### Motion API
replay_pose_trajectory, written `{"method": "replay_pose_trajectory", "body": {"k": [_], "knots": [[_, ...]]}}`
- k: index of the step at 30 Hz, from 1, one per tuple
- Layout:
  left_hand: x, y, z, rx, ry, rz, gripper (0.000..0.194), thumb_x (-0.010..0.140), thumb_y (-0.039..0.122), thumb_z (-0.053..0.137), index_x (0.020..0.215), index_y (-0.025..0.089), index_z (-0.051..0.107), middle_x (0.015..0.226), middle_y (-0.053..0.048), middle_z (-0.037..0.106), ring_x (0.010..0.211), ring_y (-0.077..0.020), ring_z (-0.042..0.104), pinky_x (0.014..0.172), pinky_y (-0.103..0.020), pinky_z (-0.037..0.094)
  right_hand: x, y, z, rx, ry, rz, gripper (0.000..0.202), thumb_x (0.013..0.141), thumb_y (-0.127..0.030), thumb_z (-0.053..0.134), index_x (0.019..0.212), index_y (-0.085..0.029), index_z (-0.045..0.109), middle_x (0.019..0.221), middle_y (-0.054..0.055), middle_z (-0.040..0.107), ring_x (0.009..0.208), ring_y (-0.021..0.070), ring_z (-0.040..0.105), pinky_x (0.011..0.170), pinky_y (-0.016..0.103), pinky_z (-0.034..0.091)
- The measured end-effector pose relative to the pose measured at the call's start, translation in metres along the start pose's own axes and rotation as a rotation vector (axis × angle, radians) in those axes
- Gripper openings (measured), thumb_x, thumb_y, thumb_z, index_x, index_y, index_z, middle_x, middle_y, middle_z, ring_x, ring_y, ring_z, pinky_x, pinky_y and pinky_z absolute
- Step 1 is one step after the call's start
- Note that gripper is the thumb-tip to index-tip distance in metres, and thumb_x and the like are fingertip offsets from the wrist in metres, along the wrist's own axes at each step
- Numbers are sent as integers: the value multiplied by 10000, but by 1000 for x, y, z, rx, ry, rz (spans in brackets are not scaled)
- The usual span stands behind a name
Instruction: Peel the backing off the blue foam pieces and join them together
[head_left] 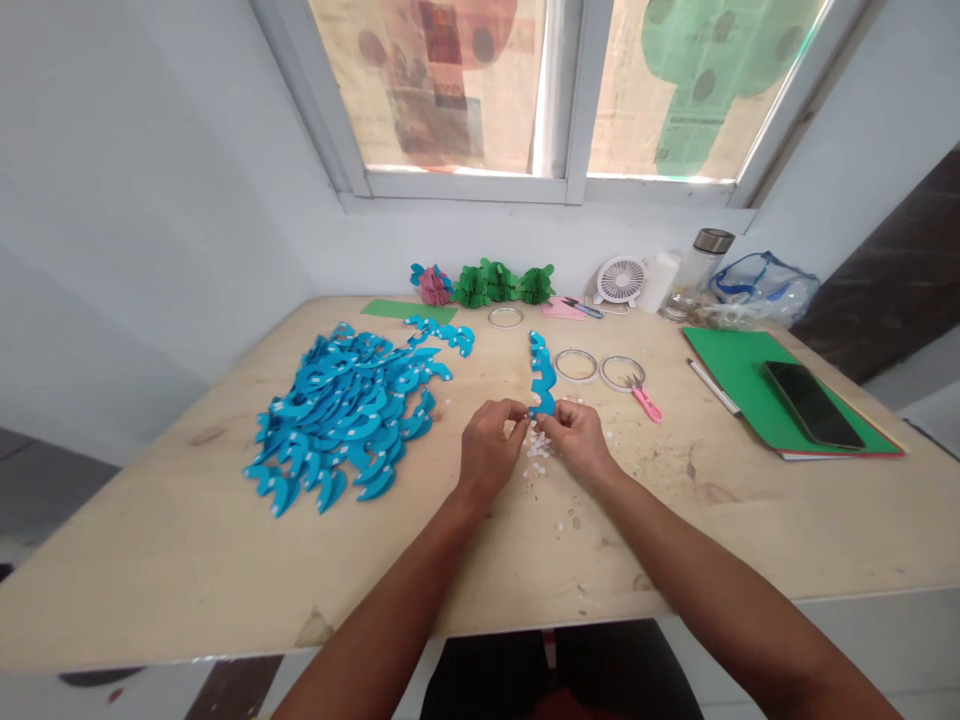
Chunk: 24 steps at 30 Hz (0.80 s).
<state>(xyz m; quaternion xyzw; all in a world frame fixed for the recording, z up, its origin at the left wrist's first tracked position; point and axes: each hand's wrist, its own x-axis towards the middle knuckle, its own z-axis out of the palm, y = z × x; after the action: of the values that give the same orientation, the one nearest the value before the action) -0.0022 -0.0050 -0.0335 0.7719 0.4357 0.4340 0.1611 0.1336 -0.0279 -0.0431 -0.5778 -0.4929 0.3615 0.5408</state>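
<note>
Pinching the near end of a scalloped blue strip [543, 370], the right hand [576, 435] seems to steady it at the centre of the frame. The left hand [491, 440] is close against it, thumb and forefinger drawn in at the strip's near edge; whether they grip paper or a tiny white tab is too small to tell. The strip runs away from the fingertips toward the top of the frame.

Judging by the white scraps [538, 450] just below the hands, the step looks like fine peeling: better to hold close beside the spot, lift from a corner and pull low, so the thin paper doesn't tear or crease. Keeping bits off any sticky patches would help too.

Right of centre lie two tape rings [577, 381] and pink snips [646, 402]; left of centre, a heap of blue pieces [337, 400].
</note>
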Motion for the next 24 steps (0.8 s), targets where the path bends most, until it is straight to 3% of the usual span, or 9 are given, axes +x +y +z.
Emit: {"method": "replay_pose_trajectory", "body": {"k": [8,14,24], "knots": [[-1,1,1,45,-13,18,65,752,158,551,750,196,604,774,-23,654,779,-179,594,728,-298,447,-1,-2,0,9,7,5,229,667,-356,590,581,-144,565,469,-44,440,438,76,342,438,213,257],[-1,1,1,14,22,55,143,758,167,562,888,196,616,835,-28,664,789,-168,600,735,-291,452,0,-1,0,29,10,19,240,665,-362,591,572,-142,573,453,-40,439,426,73,338,421,208,239],[0,-2,1,76,-7,117,94,774,172,551,829,199,623,829,-30,669,808,-177,591,742,-295,434,2,4,-1,35,-5,28,245,665,-367,607,587,-136,586,463,-38,443,427,69,328,419,207,233]]}}
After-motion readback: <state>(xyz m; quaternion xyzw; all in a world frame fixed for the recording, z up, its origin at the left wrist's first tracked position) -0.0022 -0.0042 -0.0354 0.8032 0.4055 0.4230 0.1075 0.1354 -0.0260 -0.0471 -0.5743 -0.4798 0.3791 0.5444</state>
